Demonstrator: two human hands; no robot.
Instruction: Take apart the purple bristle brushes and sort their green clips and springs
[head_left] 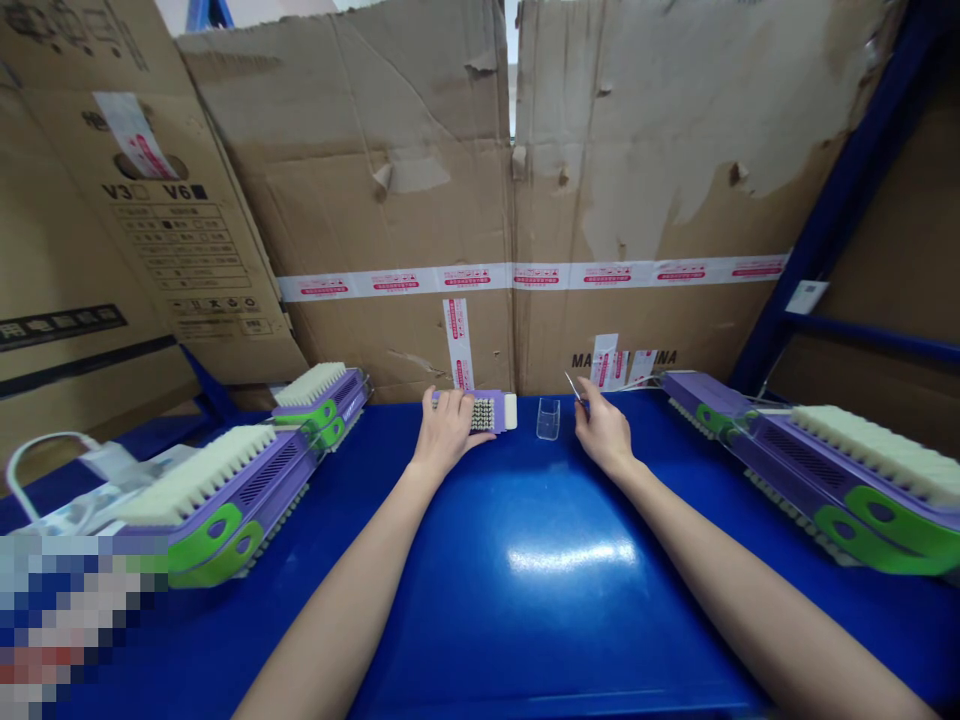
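Observation:
My left hand [448, 428] is wrapped over a small purple block [484, 411] at the back of the blue table. Rows of small, pale grey and dark pieces cover its top, and a cream-coloured strip is at its right end. My fingers hide the block's left part. To the right, my right hand [602, 428] grips what looks like thin metal tweezers [573, 386], tip pointing up and left. Between the two hands stands a small clear plastic container [548, 419], apart from both.
Purple-and-green brush-like units with cream pads line the left [217, 500] and right [825, 455] sides of the blue table [525, 630]. Cardboard panels [397, 220] close off the back. A white plug with a cable [112, 462] lies far left; blue shelf posts [840, 190] rise at right.

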